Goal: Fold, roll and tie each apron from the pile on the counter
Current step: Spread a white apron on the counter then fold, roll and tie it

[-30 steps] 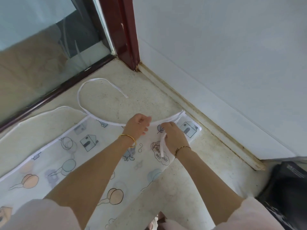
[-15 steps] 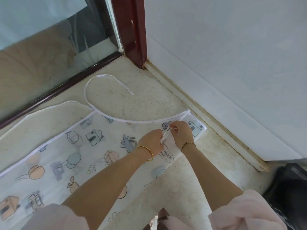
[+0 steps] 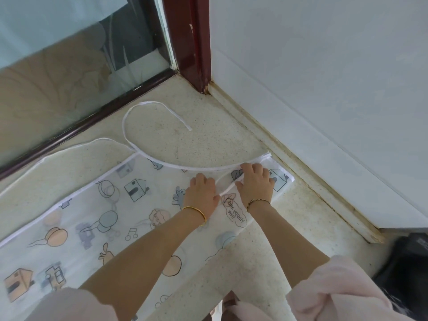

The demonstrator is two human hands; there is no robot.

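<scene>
Apron (image 3: 81, 216) flat on bench (image 3: 208, 135). Left hand (image 3: 201, 193) and right hand (image 3: 256, 185) lie knuckles-up on its right end, with a white strap (image 3: 228, 188) spanning thumb to thumb. Grip on strap: cannot tell, either hand.

Apron (image 3: 92, 216) runs off frame at 9 and 7 o'clock, so its full extent is unknown. My left hand (image 3: 201, 193) has its fingertips tucked under, and my right hand (image 3: 254, 185) covers where the strap (image 3: 228, 187) ends — can't tell if either pinches it. Black object (image 3: 407, 272) at 4 o'clock is cut by the edge — unidentifiable.
</scene>
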